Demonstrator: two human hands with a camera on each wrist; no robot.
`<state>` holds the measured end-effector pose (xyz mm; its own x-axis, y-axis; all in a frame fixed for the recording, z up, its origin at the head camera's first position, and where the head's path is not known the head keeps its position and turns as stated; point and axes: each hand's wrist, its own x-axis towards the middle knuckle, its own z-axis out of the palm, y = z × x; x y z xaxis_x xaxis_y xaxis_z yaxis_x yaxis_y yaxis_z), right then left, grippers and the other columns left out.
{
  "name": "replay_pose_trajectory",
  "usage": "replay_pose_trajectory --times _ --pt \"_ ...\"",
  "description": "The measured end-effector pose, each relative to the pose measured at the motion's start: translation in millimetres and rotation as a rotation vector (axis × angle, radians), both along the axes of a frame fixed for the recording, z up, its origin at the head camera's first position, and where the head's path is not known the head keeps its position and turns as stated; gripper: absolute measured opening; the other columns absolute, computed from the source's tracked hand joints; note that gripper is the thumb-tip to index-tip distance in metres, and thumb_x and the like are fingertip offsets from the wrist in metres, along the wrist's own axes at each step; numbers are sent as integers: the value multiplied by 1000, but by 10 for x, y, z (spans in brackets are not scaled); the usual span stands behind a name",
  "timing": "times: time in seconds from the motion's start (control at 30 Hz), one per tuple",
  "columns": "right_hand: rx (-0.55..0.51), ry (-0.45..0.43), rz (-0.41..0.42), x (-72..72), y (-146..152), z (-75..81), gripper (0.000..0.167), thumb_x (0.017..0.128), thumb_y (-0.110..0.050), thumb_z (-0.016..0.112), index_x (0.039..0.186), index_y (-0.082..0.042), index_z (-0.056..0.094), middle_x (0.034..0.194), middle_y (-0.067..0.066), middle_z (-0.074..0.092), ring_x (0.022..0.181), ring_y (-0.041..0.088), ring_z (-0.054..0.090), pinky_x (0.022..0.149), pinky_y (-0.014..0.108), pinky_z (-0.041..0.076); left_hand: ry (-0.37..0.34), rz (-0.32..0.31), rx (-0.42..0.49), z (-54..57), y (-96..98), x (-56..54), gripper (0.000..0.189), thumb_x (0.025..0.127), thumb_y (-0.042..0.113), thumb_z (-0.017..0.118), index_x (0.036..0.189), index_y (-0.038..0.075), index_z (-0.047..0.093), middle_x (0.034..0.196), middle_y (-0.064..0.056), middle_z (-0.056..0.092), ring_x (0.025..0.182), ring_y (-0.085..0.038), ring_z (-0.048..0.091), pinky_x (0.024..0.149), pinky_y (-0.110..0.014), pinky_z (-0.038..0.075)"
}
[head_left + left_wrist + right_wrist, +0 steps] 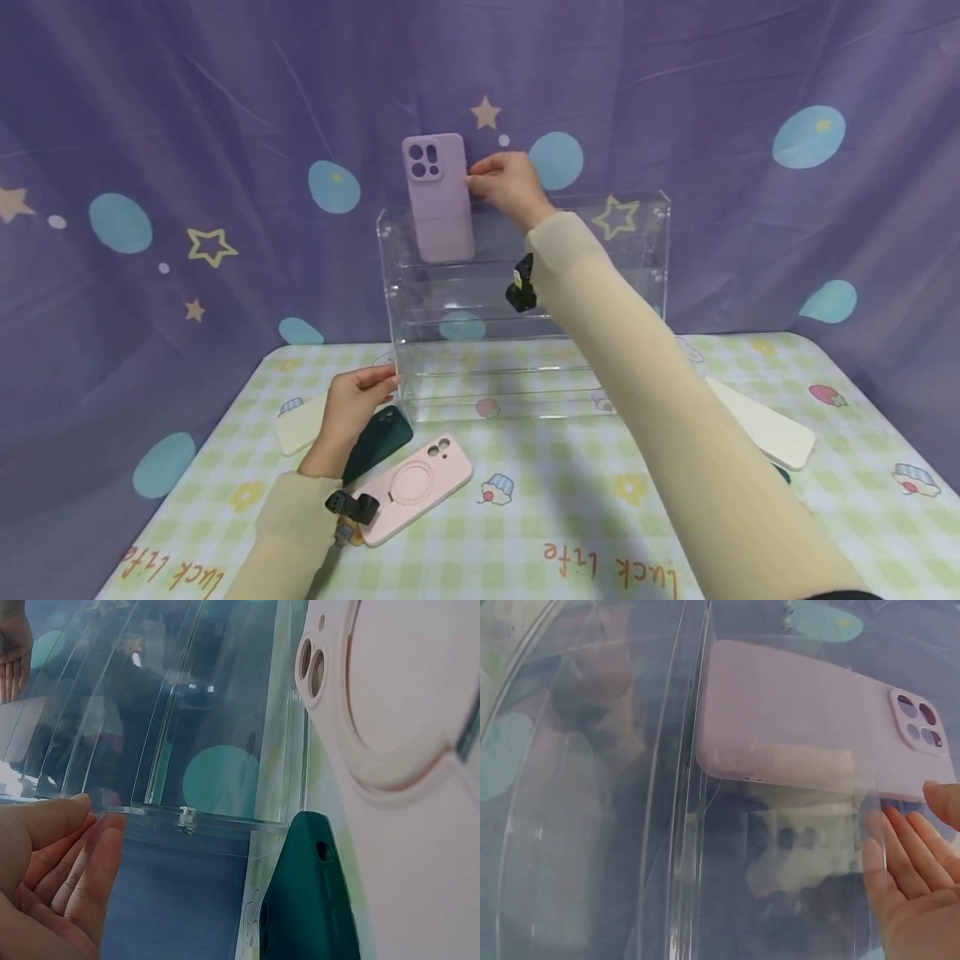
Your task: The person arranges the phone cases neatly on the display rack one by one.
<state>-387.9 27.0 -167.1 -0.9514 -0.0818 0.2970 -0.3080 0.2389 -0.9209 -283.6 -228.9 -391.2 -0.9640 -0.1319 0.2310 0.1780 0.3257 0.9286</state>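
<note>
You have the lavender phone case (pixel 442 212) near upright at the left end of the top tier of the clear rack (pixel 517 410), which stands toward the back edge of the desk (pixel 540 483), about midway along it. The case tilts slightly, its camera cutout uppermost and facing you, and its lower part shows through the clear plastic. Your right hand (pixel 513 185) is up beside it: thumb and forefinger pinch the side edge nearest that hand, a little below the cutout, and the other fingers lie almost straight. Your left hand (pixel 354 404) is low at the rack's left side panel, its fingers bent and the thumb slightly apart from them; the tips touch the panel's edge, though I cannot tell whether they clamp it. Under and beside that hand, toward the desk's left edge, lie a cream case (pixel 300 425) and a dark green case (pixel 381 440), the green one's end just beside the rack's front left corner. Nearer the desk's front edge, a pink case (pixel 415 487) with a ring lies slantwise. Toward the desk's right edge lies a white case (pixel 761 423), a dark green sliver (pixel 782 473) showing at its near end.
</note>
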Motion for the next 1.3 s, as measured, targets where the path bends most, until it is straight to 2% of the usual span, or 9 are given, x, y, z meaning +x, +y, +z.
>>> replay_pose_trajectory --times 0.13,0.2,0.37,0.5,0.67,0.8,0.9,1.07,1.3 --pt "-65 44 36 81 123 -49 27 90 -9 62 114 3 62 115 15 65 98 19 62 86 25 51 2 7 -1 -17 2 -12 25 85 0 67 107 -12 66 99 -23 68 69 2 63 63 -18 55" --pt "-97 70 58 157 210 -89 27 89 -9 63 113 3 62 113 15 66 99 19 63 87 26 51 0 4 -8 -17 6 -15 26 85 1 67 107 -12 65 100 -23 68 70 3 63 63 -18 55" --pt "-177 72 109 378 553 -245 30 90 -11 63 115 5 60 108 12 68 101 20 63 92 32 49 10 9 -17 1 20 -29 25 85 2 67 107 -11 66 101 -25 67 69 3 62 63 -17 55" --pt "-132 60 111 579 873 -409 31 91 -17 64 115 3 61 106 7 70 100 19 63 95 35 48 2 9 -28 22 16 -20 26 86 2 67 108 -12 65 101 -24 68 69 4 62 64 -17 54" --pt "-4 67 103 885 1180 -638 30 92 -21 63 114 0 61 108 8 69 98 17 65 89 28 51 -19 19 -37 10 -8 -2 26 86 4 68 108 -10 66 102 -24 67 70 4 62 64 -17 55" --pt "74 35 144 1123 1371 -866 32 92 -25 62 114 -1 61 107 6 69 98 15 64 85 27 52 -27 18 -33 3 -38 1 29 86 7 69 109 -9 66 104 -23 67 71 4 62 65 -17 55" --pt "142 5 191 1248 1499 -1095 34 93 -27 61 116 -2 61 110 8 68 99 13 64 84 28 53 -27 24 -35 24 -73 16 29 86 7 68 110 -9 66 106 -23 67 71 5 62 65 -17 54" --pt "204 -31 225 1349 1703 -1514 33 93 -25 60 116 0 61 113 14 66 96 10 64 81 27 54 -28 36 -43 62 -101 70 29 87 7 67 111 -10 65 107 -24 66 71 6 62 64 -16 54" --pt "231 -79 219 1473 2033 -1977 28 94 -22 59 113 -1 63 114 17 63 96 7 63 83 27 53 -9 32 -31 64 -77 77 28 87 5 67 110 -10 65 107 -26 65 71 5 62 64 -16 54"
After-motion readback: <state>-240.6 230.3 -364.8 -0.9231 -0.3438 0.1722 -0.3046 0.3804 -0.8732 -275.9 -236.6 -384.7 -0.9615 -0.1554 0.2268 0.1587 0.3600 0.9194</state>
